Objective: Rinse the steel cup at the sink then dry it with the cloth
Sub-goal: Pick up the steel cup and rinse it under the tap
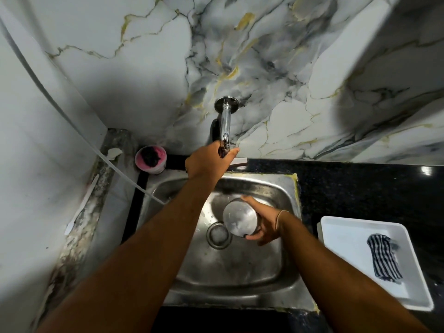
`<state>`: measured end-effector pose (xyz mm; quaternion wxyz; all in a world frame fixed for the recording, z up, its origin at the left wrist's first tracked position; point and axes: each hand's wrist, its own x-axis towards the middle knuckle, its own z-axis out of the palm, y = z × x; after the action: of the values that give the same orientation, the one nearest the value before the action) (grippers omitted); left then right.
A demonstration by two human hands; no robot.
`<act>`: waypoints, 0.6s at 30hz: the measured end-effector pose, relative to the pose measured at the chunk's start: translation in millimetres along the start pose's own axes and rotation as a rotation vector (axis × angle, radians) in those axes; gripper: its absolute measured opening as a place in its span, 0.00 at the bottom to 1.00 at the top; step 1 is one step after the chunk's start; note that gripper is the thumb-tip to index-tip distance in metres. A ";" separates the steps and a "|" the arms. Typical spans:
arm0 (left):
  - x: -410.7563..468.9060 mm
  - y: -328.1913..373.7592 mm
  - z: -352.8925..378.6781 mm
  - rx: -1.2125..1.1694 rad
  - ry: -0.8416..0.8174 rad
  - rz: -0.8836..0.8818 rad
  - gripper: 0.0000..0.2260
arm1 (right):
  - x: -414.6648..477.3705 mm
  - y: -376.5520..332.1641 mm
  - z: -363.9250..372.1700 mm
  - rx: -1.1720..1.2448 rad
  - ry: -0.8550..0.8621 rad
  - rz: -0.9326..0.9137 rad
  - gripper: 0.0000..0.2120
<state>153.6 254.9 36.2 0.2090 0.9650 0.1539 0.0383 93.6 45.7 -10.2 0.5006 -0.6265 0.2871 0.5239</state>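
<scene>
The steel cup [239, 219] hangs over the steel sink [264, 272], just right of the drain, its flat base turned toward the camera. My right hand [264, 227] grips it from the right side. Up at the back wall, my left hand [209, 162] is closed around the handle of the chrome tap [225, 121]. No stream of water can be made out. The striped blue-and-white cloth [384, 257] lies folded in a white tray [341, 234] on the dark counter to the right of the sink.
A pink tub [151, 159] with a dark scrubber stands at the sink's back left corner. A thin white hose [72, 121] runs down the left wall into the sink. A small pale block [237, 161] lies behind the sink. The black counter [360, 188] stretches to the right.
</scene>
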 end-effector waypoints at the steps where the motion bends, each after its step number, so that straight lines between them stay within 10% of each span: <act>1: -0.8 0.5 -0.3 -0.013 -0.016 -0.010 0.30 | -0.1 1.9 -2.9 -0.015 0.008 0.010 0.38; 5: -20.1 -5.1 13.3 -0.158 -0.075 -0.139 0.28 | -1.3 6.9 -11.3 0.201 -0.031 0.006 0.45; 9: -73.9 -2.5 45.6 -0.883 -0.101 -0.596 0.23 | -5.2 14.3 -2.8 0.137 0.014 -0.158 0.40; 12: -112.4 0.8 53.5 -1.397 -0.541 -0.989 0.40 | -3.8 29.8 12.0 0.077 0.189 -0.497 0.26; 18: -130.6 18.1 66.4 -1.817 -0.667 -0.898 0.40 | -15.3 67.5 8.7 -0.253 0.451 -0.869 0.50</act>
<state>43.9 172.3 -17.9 0.8767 0.2641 0.3441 -0.2079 26.3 28.7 -17.4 0.5181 -0.8414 0.0349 0.1494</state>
